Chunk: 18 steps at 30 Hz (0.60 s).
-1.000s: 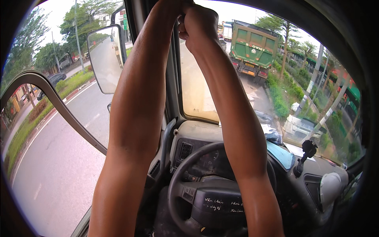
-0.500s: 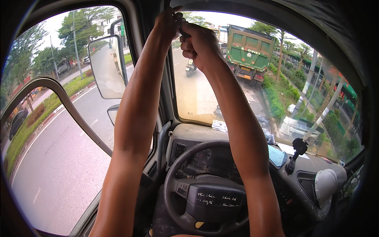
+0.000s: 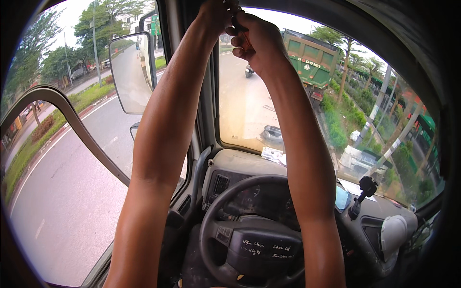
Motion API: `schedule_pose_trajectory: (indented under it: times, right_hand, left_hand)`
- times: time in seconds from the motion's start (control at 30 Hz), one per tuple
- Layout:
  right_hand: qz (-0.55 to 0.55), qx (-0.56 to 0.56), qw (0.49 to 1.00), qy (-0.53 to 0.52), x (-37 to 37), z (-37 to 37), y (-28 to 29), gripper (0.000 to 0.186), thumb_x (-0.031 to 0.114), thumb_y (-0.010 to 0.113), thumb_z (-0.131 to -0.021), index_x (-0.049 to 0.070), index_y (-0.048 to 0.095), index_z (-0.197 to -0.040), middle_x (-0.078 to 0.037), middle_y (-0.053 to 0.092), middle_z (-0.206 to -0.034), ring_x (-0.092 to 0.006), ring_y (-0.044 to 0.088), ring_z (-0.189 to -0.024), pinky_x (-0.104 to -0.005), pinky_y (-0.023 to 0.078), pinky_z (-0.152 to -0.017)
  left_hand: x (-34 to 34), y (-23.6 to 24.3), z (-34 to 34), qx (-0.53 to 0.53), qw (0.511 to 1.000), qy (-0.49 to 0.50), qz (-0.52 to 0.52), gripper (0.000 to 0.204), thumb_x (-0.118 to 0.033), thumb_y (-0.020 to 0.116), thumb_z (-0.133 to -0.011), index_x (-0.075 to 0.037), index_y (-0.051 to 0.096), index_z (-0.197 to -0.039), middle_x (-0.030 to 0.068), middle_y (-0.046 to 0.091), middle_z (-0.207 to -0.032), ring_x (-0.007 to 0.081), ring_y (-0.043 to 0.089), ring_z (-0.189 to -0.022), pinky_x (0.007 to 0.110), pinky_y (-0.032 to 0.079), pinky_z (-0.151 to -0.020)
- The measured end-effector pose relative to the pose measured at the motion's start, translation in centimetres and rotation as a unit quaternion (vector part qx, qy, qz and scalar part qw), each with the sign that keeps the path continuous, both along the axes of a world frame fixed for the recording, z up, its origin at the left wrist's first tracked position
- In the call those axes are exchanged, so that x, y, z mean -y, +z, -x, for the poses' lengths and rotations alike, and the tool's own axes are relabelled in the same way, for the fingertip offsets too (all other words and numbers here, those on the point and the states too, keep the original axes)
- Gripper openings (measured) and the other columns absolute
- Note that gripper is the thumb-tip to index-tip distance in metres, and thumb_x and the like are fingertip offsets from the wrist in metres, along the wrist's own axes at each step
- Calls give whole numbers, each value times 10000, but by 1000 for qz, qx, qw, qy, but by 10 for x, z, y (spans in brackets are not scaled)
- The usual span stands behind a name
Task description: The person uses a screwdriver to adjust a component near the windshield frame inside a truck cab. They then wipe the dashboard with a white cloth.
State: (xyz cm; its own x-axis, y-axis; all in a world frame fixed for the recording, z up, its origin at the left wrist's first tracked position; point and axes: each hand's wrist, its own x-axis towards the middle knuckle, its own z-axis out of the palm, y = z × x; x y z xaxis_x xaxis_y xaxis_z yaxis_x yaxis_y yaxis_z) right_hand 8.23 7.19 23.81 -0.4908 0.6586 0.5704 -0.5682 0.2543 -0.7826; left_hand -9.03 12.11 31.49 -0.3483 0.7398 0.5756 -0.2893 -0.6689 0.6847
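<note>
Both my arms stretch up past the steering wheel point(image 3: 216, 201) to the top of the windshield pillar. My left hand point(image 3: 214, 18) is bent at the upper edge of the view, its fingers closed near small dark and shiny parts. Beside it, my right hand point(image 3: 261, 41) curls around a slim dark object with a reddish part point(image 3: 247, 41). Most of that object is hidden by the fingers, so its kind is unclear. The two hands almost touch at the fingertips.
A side mirror point(image 3: 129, 74) stands outside the left window. On the dashboard point(image 3: 240, 161) are papers point(image 3: 273, 154), a black phone holder point(image 3: 361, 197) and a white helmet point(image 3: 394, 234). Outside are a green dump truck point(image 3: 312, 57) and a motorbike point(image 3: 249, 71).
Both hands have shifted slightly up and to the right in the view. The right hand's lower fingers look looser. Outside, the motorbike is farther off.
</note>
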Motion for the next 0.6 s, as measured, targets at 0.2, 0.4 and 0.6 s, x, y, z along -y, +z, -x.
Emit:
schedule_pose_trajectory:
  times: [0.2,0.4,0.6]
  right_hand:
    - [16,-58,998,34,-5,9,0,185,173,583,-961,51,571,-823,-39,534,-642,-95,431,-484,-268,301,-429]
    - [-21,-142,987,-75,2,65,-15,191,154,493,-968,10,561,-863,-44,472,-594,-117,432,-433,-279,301,-385]
    - [-20,-218,972,-84,11,105,-22,274,179,424,-1012,-24,589,-930,-42,476,-592,-115,422,-397,-289,306,-345]
  left_hand:
    - [31,-10,-48,17,999,-16,44,312,-294,482,-1016,-2,520,-1120,66,545,-757,199,528,-661,384,460,-565]
    - [19,2,1,-124,991,7,47,375,-293,409,-1040,32,495,-1207,63,526,-733,200,536,-666,380,461,-557]
    - [28,9,17,-183,979,59,74,385,-295,400,-1041,40,513,-1194,60,515,-720,198,532,-650,370,465,-554]
